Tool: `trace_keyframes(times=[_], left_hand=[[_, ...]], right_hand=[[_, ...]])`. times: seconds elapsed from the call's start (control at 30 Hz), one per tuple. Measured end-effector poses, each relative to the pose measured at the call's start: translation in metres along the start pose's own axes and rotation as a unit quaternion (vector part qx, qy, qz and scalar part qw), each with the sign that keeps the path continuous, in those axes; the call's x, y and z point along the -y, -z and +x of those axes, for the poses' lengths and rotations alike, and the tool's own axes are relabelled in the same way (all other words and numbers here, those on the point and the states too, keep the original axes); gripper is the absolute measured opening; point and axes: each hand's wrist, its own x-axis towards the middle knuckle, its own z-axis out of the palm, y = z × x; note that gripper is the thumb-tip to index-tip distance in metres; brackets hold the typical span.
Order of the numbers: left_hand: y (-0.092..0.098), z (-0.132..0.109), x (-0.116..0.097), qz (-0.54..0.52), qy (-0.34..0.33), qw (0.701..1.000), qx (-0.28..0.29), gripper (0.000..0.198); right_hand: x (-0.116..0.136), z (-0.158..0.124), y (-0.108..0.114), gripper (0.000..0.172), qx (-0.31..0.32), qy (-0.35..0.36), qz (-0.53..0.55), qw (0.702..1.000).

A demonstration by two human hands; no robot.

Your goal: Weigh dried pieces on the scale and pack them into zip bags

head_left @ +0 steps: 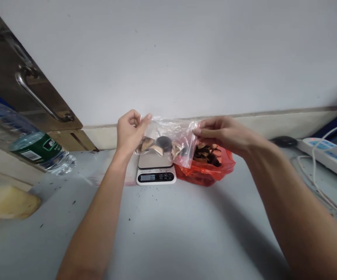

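A small clear zip bag (168,140) with dark and tan dried pieces inside hangs between both hands, just above a small digital kitchen scale (156,170). My left hand (130,130) pinches the bag's left top corner. My right hand (223,133) pinches its right top corner. Behind the bag, to the right of the scale, an open red plastic bag (207,171) holds dark dried pieces. The scale's display is lit; its digits are too small to read surely.
A clear water bottle (25,138) with a green label lies at the left. A white power strip (328,153) with cables sits at the right, a dark object (285,140) beside it. A metal door handle (37,95) is at the upper left. Dark crumbs dot the grey tabletop (168,229).
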Motion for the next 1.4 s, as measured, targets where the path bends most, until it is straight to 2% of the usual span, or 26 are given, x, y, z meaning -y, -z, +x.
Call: trace_keyframes(times=[0.1, 0.2, 0.23, 0.27, 0.3, 0.33, 0.4, 0.47, 0.6, 0.73, 0.87, 0.9, 0.97, 1.03, 1.1, 1.17, 1.3, 1.4], left_hand=[[0.006, 0.001, -0.001, 0.104, -0.002, 0.995, -0.001, 0.036], [0.006, -0.002, -0.009, 0.176, -0.042, 0.983, -0.007, 0.027], [0.004, -0.004, -0.013, 0.163, -0.049, 0.985, 0.027, 0.023], [0.001, -0.007, -0.018, 0.135, -0.051, 0.986, 0.085, 0.019], [-0.002, -0.01, -0.023, 0.096, -0.044, 0.98, 0.167, 0.02], [-0.004, -0.013, -0.028, 0.061, -0.034, 0.963, 0.259, 0.025], [-0.009, -0.018, -0.037, 0.018, -0.018, 0.923, 0.384, 0.029], [-0.011, -0.02, -0.041, 0.003, -0.012, 0.903, 0.43, 0.023], [-0.009, -0.02, -0.041, -0.011, 0.013, 0.888, 0.46, 0.019], [-0.007, -0.019, -0.04, -0.004, 0.031, 0.894, 0.447, 0.02], [-0.002, -0.017, -0.041, 0.014, 0.007, 0.926, 0.377, 0.02], [0.0, -0.016, -0.041, 0.022, -0.004, 0.937, 0.349, 0.02], [0.0, -0.016, -0.04, 0.039, -0.017, 0.955, 0.293, 0.02], [-0.004, -0.019, -0.04, 0.051, -0.026, 0.964, 0.259, 0.021], [-0.011, -0.023, -0.04, 0.049, -0.044, 0.967, 0.247, 0.022], [-0.017, -0.027, -0.041, 0.035, -0.064, 0.966, 0.249, 0.021], [-0.019, -0.03, -0.044, 0.022, -0.107, 0.968, 0.226, 0.021], [-0.016, -0.027, -0.041, 0.0, -0.115, 0.974, 0.197, 0.024]], right_hand=[[0.001, 0.0, -0.001, 0.038, 0.04, -0.008, -0.024, 0.999], [-0.001, 0.004, -0.006, 0.035, 0.029, -0.01, -0.033, 0.999], [-0.001, 0.005, -0.008, 0.034, 0.025, -0.008, -0.036, 0.999], [-0.002, 0.006, -0.011, 0.033, 0.023, -0.005, -0.039, 0.999], [-0.002, 0.007, -0.013, 0.032, 0.023, -0.002, -0.041, 0.999], [-0.001, 0.007, -0.015, 0.032, 0.023, 0.001, -0.042, 0.999], [0.001, 0.007, -0.018, 0.035, 0.017, 0.006, -0.038, 0.999], [0.002, 0.006, -0.02, 0.039, 0.018, 0.006, -0.026, 0.999], [0.002, 0.006, -0.022, 0.043, 0.039, 0.014, -0.015, 0.999], [0.0, 0.008, -0.02, 0.039, 0.084, 0.028, -0.028, 0.996], [0.001, 0.006, -0.015, 0.032, 0.096, 0.001, -0.062, 0.993], [0.002, 0.005, -0.015, 0.03, 0.078, -0.015, -0.084, 0.993], [0.005, 0.004, -0.019, 0.026, -0.004, -0.021, -0.136, 0.991], [0.008, 0.004, -0.027, 0.019, -0.123, 0.034, -0.188, 0.974], [0.011, 0.003, -0.038, 0.016, -0.194, 0.103, -0.234, 0.947], [0.014, 0.001, -0.047, 0.021, -0.169, 0.106, -0.273, 0.941], [0.015, -0.004, -0.045, 0.023, -0.064, 0.015, -0.292, 0.954], [0.011, -0.005, -0.033, 0.048, -0.034, -0.005, -0.286, 0.957]])
